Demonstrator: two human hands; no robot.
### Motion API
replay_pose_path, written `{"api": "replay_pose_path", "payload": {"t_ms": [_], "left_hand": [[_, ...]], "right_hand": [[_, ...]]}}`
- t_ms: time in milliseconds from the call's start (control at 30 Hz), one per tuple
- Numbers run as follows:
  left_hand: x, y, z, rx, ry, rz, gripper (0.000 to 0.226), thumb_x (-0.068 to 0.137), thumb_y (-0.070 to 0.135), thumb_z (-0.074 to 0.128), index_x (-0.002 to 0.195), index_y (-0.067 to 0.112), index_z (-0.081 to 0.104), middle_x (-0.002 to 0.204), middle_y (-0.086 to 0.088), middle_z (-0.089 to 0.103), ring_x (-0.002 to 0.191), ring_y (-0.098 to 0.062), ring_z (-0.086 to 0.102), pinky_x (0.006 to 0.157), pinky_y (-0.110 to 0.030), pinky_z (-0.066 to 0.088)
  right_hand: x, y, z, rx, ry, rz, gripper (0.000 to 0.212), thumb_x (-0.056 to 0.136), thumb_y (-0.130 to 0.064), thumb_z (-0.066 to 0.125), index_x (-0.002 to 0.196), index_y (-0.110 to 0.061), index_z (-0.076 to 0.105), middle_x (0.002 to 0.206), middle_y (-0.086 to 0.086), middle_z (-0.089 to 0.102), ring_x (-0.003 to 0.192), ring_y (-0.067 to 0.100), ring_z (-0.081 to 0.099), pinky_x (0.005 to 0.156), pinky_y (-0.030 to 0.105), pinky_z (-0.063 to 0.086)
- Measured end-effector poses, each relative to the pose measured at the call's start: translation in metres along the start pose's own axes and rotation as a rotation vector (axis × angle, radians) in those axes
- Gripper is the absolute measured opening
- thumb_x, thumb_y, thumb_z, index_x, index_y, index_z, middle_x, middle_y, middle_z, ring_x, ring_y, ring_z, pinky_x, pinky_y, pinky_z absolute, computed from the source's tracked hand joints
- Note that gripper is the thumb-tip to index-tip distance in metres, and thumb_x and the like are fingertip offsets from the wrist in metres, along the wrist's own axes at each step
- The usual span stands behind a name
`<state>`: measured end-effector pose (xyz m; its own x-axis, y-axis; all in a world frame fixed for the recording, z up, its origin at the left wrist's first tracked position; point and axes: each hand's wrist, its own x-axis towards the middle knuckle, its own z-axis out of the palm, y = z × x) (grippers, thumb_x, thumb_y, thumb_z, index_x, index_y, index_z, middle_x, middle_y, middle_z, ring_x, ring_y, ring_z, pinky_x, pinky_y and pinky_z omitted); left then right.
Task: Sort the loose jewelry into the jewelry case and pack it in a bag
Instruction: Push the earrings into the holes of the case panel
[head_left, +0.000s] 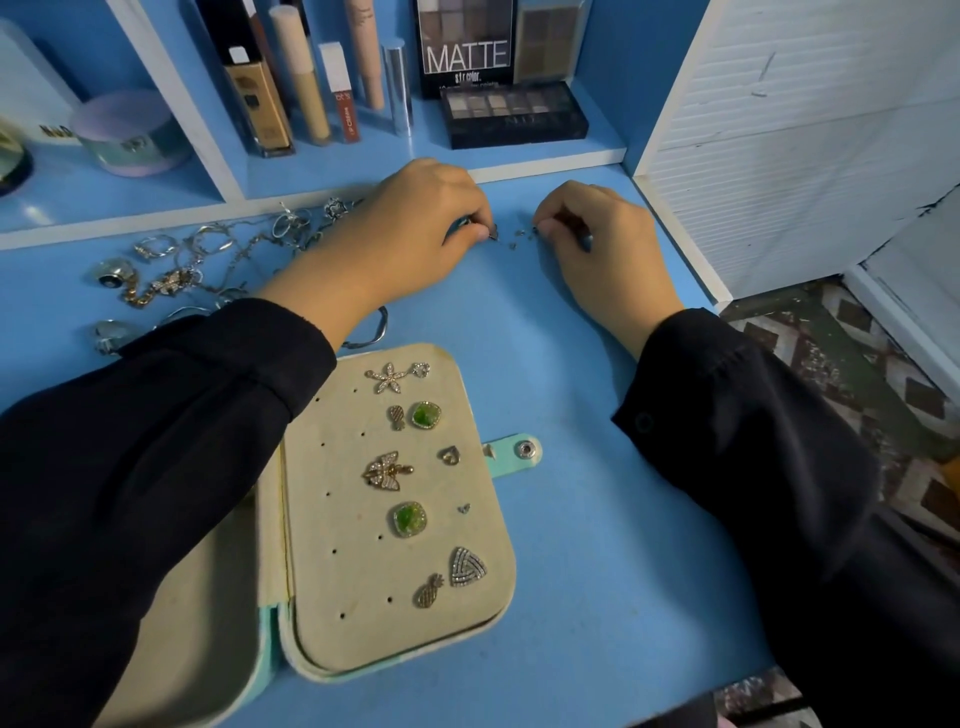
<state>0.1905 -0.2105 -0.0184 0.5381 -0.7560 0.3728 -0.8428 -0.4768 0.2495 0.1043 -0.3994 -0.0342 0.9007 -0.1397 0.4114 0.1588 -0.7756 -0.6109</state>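
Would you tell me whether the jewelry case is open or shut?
Open: the jewelry case lies spread flat, earring panel facing up, snap strap unfastened.

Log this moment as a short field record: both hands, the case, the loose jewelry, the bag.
left hand: pinches a small metal piece on the blue tabletop
right hand: fingertips curled down at the tiny loose pieces; grip unclear
jewelry case: open, lying flat, earrings pinned on its beige panel, among them green studs
loose pile: rings and chains, left of the hands
shelf: cosmetics, a MATTE eyeshadow palette
bag: not in view
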Motion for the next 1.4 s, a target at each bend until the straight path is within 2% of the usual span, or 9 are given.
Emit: {"api": "replay_pose_path", "payload": {"t_ms": [267, 433, 633, 700, 867, 1033, 1200, 1300, 1400], "left_hand": [[-0.002, 0.005, -0.001, -0.150, 0.124, -0.105, 0.017, 0.095, 0.021, 0.059, 0.097, 0.010, 0.071, 0.097, -0.002, 0.068, 0.087, -0.008, 0.054, 0.082, -0.019, 0.040], [-0.002, 0.007, -0.001, -0.216, 0.164, -0.141, 0.016, 0.094, 0.020, 0.061, 0.097, 0.009, 0.072, 0.093, -0.001, 0.066, 0.084, -0.007, 0.056, 0.080, -0.016, 0.044], [-0.002, 0.010, -0.008, -0.210, 0.160, -0.132, 0.014, 0.093, 0.018, 0.061, 0.096, 0.010, 0.072, 0.093, 0.002, 0.062, 0.083, -0.001, 0.051, 0.078, -0.002, 0.035], [-0.002, 0.012, -0.013, -0.202, 0.159, -0.122, 0.015, 0.093, 0.019, 0.061, 0.097, 0.009, 0.072, 0.092, 0.000, 0.063, 0.082, -0.001, 0.050, 0.077, -0.004, 0.036], [-0.006, 0.017, -0.030, -0.186, 0.148, -0.125, 0.016, 0.095, 0.020, 0.059, 0.099, 0.009, 0.071, 0.094, -0.003, 0.069, 0.083, -0.013, 0.061, 0.080, -0.025, 0.048], [-0.028, 0.026, -0.049, -0.224, 0.163, -0.147, 0.014, 0.095, 0.018, 0.061, 0.099, 0.009, 0.071, 0.091, 0.004, 0.067, 0.081, -0.002, 0.056, 0.074, -0.007, 0.042], [-0.061, 0.034, -0.067, -0.229, 0.182, -0.190, 0.010, 0.093, 0.015, 0.063, 0.095, 0.007, 0.070, 0.088, -0.003, 0.069, 0.076, -0.011, 0.059, 0.076, -0.024, 0.047], [-0.086, 0.039, -0.077, -0.259, 0.185, -0.230, 0.009, 0.093, 0.012, 0.063, 0.096, 0.007, 0.070, 0.087, 0.000, 0.068, 0.080, -0.011, 0.060, 0.076, -0.018, 0.046], [-0.108, 0.044, -0.082, -0.269, 0.172, -0.264, 0.008, 0.093, 0.014, 0.064, 0.095, 0.009, 0.070, 0.087, 0.002, 0.068, 0.079, -0.011, 0.061, 0.077, -0.020, 0.048]], "right_hand": [[-0.001, -0.002, -0.001, 0.021, 0.026, -0.004, 0.010, 0.089, -0.003, 0.054, 0.091, -0.006, 0.064, 0.081, -0.001, 0.057, 0.071, 0.010, 0.043, 0.065, 0.008, 0.034], [-0.002, -0.003, -0.001, 0.035, 0.030, 0.015, 0.010, 0.090, -0.004, 0.053, 0.092, -0.006, 0.062, 0.083, 0.002, 0.059, 0.073, 0.015, 0.047, 0.066, 0.012, 0.035], [-0.004, -0.007, -0.003, 0.130, 0.096, 0.073, 0.010, 0.088, -0.008, 0.056, 0.089, -0.006, 0.065, 0.079, 0.001, 0.063, 0.071, 0.013, 0.055, 0.069, 0.022, 0.045], [-0.006, -0.009, -0.005, 0.180, 0.098, 0.105, 0.009, 0.086, -0.008, 0.058, 0.088, -0.008, 0.066, 0.077, -0.004, 0.061, 0.068, 0.007, 0.053, 0.068, 0.018, 0.046], [-0.015, -0.021, -0.010, 0.293, 0.089, 0.159, 0.007, 0.086, -0.005, 0.061, 0.088, -0.009, 0.066, 0.071, -0.010, 0.054, 0.064, -0.001, 0.048, 0.065, 0.010, 0.039], [-0.029, -0.041, -0.006, 0.394, 0.048, 0.184, 0.009, 0.089, -0.008, 0.063, 0.087, -0.017, 0.066, 0.072, -0.012, 0.058, 0.066, 0.004, 0.050, 0.066, 0.015, 0.040], [-0.054, -0.067, -0.005, 0.446, -0.040, 0.146, 0.021, 0.090, -0.005, 0.062, 0.080, -0.023, 0.062, 0.072, -0.011, 0.057, 0.066, 0.004, 0.050, 0.065, 0.014, 0.039], [-0.071, -0.079, -0.005, 0.387, -0.144, 0.094, 0.028, 0.090, -0.003, 0.060, 0.078, -0.028, 0.059, 0.070, -0.014, 0.056, 0.065, 0.001, 0.048, 0.065, 0.011, 0.037], [-0.086, -0.088, 0.000, 0.338, -0.141, 0.073, 0.027, 0.090, -0.001, 0.060, 0.078, -0.026, 0.058, 0.071, -0.014, 0.058, 0.068, 0.003, 0.051, 0.066, 0.015, 0.042]]}}
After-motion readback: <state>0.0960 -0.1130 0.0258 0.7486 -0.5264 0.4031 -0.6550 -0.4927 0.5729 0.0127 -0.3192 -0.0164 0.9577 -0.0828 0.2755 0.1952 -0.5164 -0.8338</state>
